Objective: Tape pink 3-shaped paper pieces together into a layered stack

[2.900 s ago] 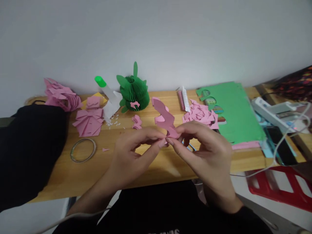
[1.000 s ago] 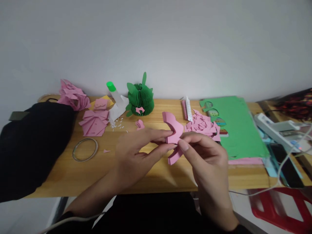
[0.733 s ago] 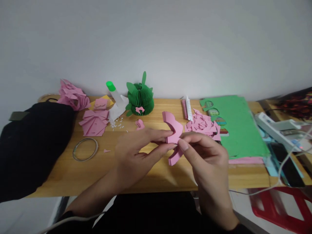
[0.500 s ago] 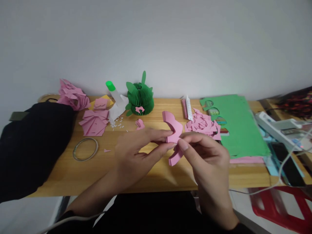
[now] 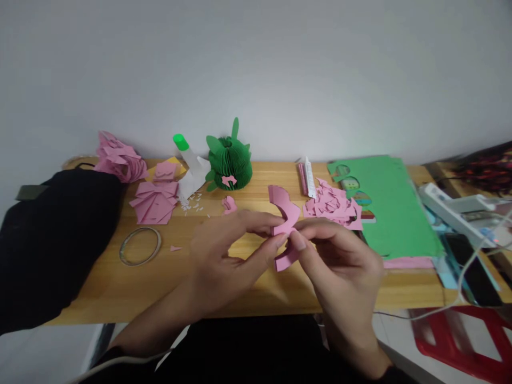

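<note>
A curved, wavy-edged stack of pink paper [image 5: 286, 209] is held upright over the front middle of the table. My left hand [image 5: 236, 256] pinches its left side between thumb and fingers. From the right, my right hand [image 5: 338, 269] grips the same stack at its middle, the two thumbs nearly touching. The lower end of the stack sticks out below the thumbs. Behind my left hand lies a small pink paper piece [image 5: 229, 205]. A round green pleated paper cactus [image 5: 231, 162] with a pink cutout on its front stands near the wall.
Left: black bag [image 5: 60, 234], tape ring [image 5: 140, 246], folded pink papers [image 5: 155, 202], green-capped glue stick [image 5: 188, 152]. Right: pink scraps [image 5: 332, 204], white tube [image 5: 309, 177], green sheets [image 5: 404, 208], dark phone [image 5: 472, 269], power strip [image 5: 456, 213] with cables. A red stool [image 5: 464, 341] stands below.
The pink stack has tilted slightly between my fingers, and my right thumb has shifted a little. Both hands keep their hold.
</note>
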Demonstrator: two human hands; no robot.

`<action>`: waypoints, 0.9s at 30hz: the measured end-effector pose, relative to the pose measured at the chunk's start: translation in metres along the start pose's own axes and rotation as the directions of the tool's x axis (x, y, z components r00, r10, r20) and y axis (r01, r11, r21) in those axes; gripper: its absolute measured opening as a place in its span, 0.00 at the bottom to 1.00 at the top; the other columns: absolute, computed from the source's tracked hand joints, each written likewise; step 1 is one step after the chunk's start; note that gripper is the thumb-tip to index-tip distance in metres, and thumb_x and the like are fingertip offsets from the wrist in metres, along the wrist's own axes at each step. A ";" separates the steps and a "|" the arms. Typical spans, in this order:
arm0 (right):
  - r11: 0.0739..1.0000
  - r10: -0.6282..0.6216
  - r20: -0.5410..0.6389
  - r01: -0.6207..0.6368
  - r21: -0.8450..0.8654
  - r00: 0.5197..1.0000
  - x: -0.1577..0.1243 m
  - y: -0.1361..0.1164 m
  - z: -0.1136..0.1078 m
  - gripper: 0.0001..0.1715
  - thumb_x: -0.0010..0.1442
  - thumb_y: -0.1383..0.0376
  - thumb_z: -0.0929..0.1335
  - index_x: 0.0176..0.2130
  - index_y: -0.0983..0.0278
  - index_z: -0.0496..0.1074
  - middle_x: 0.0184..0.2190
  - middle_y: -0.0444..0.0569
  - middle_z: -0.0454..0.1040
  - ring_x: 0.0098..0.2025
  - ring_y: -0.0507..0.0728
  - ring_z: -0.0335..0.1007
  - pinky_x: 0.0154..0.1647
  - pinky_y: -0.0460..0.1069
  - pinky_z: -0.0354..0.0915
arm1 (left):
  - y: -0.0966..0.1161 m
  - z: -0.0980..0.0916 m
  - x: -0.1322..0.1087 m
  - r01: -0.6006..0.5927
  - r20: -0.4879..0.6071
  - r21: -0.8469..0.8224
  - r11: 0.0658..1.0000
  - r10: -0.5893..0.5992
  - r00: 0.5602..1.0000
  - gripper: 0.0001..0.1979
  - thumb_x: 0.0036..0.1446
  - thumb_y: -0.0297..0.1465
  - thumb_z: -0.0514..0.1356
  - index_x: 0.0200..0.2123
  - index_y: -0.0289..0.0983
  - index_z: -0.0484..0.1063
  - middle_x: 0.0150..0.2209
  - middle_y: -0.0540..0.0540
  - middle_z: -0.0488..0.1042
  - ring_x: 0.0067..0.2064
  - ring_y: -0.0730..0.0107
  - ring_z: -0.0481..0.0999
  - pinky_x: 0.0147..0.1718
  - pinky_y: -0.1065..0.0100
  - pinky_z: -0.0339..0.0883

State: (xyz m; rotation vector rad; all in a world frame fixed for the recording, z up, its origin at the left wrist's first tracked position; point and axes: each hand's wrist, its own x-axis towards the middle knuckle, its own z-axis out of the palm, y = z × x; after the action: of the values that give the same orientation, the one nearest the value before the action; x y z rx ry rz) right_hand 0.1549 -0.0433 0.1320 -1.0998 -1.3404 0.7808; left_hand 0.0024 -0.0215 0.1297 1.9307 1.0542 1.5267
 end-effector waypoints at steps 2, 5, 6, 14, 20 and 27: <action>1.000 -0.002 0.003 0.002 0.001 1.000 0.000 0.000 0.000 0.08 0.59 0.74 0.71 0.33 0.61 0.75 0.30 0.39 0.78 0.34 0.47 0.74 0.37 0.42 0.71 | 0.000 0.000 0.000 -0.005 -0.012 -0.011 1.000 0.004 1.000 0.15 0.52 0.21 0.67 0.42 0.42 0.75 0.34 0.53 0.81 0.33 0.73 0.81 0.34 0.70 0.76; 1.000 0.007 -0.003 -0.007 0.012 1.000 0.000 -0.001 0.000 0.08 0.59 0.74 0.71 0.33 0.61 0.75 0.31 0.39 0.78 0.33 0.47 0.74 0.36 0.42 0.71 | 0.000 0.000 0.000 -0.053 -0.019 -0.012 0.999 0.052 0.998 0.18 0.52 0.20 0.68 0.45 0.41 0.74 0.36 0.53 0.81 0.34 0.74 0.80 0.37 0.72 0.75; 1.000 0.009 -0.004 -0.009 0.017 1.000 0.000 -0.002 0.001 0.08 0.59 0.74 0.71 0.33 0.61 0.75 0.30 0.39 0.78 0.33 0.47 0.74 0.36 0.42 0.70 | -0.001 0.001 0.000 -0.071 -0.017 -0.009 0.997 0.071 0.997 0.19 0.52 0.20 0.67 0.46 0.41 0.74 0.36 0.53 0.81 0.34 0.75 0.80 0.37 0.72 0.75; 0.999 0.001 0.029 -0.002 0.050 1.000 0.000 -0.007 0.000 0.07 0.59 0.74 0.71 0.32 0.62 0.74 0.30 0.40 0.77 0.32 0.47 0.73 0.35 0.43 0.70 | 0.001 -0.006 0.008 -0.287 0.076 0.015 0.958 0.285 0.956 0.12 0.55 0.18 0.63 0.41 0.35 0.74 0.33 0.50 0.79 0.33 0.77 0.78 0.32 0.76 0.72; 0.999 -0.040 0.030 0.039 0.028 0.999 -0.003 -0.010 -0.001 0.09 0.59 0.75 0.71 0.33 0.61 0.74 0.30 0.39 0.77 0.34 0.47 0.73 0.36 0.43 0.70 | 0.008 -0.010 0.014 -0.303 0.087 0.040 0.952 0.299 0.950 0.09 0.53 0.18 0.64 0.36 0.35 0.73 0.30 0.50 0.77 0.31 0.77 0.77 0.30 0.77 0.73; 0.998 -0.068 0.015 0.069 -0.004 0.998 0.001 -0.005 0.002 0.09 0.58 0.75 0.70 0.32 0.61 0.73 0.30 0.40 0.77 0.34 0.48 0.74 0.36 0.43 0.70 | 0.002 -0.003 0.007 -0.234 0.032 -0.019 0.972 0.235 0.972 0.10 0.57 0.21 0.61 0.41 0.38 0.73 0.31 0.49 0.78 0.31 0.73 0.78 0.30 0.72 0.74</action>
State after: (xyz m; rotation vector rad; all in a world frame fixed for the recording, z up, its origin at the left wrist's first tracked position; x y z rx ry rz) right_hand 0.1523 -0.0436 0.1368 -1.0481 -1.3859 0.7371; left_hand 0.0004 -0.0178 0.1359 2.1242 0.8202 1.6130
